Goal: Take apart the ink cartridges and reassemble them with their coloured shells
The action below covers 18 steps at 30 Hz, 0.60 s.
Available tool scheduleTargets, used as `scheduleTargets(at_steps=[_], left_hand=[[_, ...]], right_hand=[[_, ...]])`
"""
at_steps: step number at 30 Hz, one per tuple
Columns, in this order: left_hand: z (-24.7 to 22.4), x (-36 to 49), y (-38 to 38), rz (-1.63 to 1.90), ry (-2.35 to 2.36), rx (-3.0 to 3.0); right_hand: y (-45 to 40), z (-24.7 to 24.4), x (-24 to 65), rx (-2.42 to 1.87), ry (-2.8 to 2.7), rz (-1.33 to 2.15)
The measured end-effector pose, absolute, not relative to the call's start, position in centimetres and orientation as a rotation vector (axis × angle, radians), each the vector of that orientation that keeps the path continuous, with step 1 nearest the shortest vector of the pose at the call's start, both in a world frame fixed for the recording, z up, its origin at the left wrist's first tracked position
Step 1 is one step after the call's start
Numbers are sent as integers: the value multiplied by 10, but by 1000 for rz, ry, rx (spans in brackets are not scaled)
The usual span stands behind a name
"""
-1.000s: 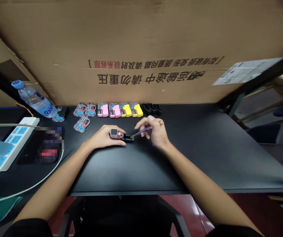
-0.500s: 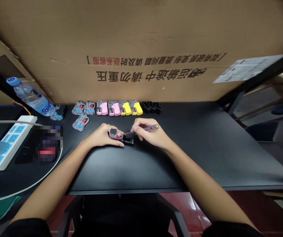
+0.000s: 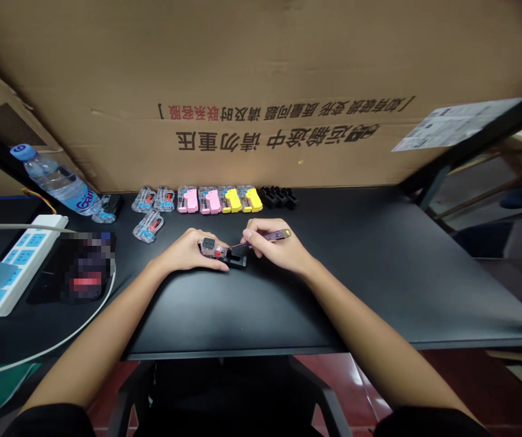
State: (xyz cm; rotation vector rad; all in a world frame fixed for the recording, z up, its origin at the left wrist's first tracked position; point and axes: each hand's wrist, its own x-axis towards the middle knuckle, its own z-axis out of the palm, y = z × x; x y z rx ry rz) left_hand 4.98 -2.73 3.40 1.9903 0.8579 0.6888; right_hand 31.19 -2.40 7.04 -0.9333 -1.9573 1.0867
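Note:
My left hand (image 3: 193,250) is closed round a small clear device (image 3: 219,251) with a black square top and a red part. A black bracket (image 3: 237,260) extends from its right side. Between the thumb and fingers of my right hand (image 3: 275,244) is a slim screwdriver-like tool (image 3: 279,235), its thin tip pointing left at the device. Behind my hands stand a row of pink pieces (image 3: 191,200), yellow pieces (image 3: 254,199) and several black parts (image 3: 279,197). Clear pieces with red and blue parts (image 3: 148,226) lie to the left.
A tall cardboard sheet (image 3: 261,73) rises behind the black table (image 3: 379,279). At left are a water bottle (image 3: 61,179), a white power strip (image 3: 19,261), a looping white cable (image 3: 61,345) and a blurred dark object (image 3: 88,267).

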Motion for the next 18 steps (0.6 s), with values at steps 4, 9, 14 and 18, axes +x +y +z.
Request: scheduleTargets(at_steps=[4, 9, 14, 18], left_hand=[[32, 50, -27, 688, 829, 1995], [30, 50, -26, 688, 811, 2001], [29, 50, -26, 689, 820, 2000], [30, 50, -27, 685, 832, 1993]], right_hand=[[-25, 69, 310, -908, -1972, 1064], [-27, 68, 310, -883, -1966, 1012], [-26, 69, 310, -865, -2005, 969], [-28, 69, 309, -853, -2004, 951]])
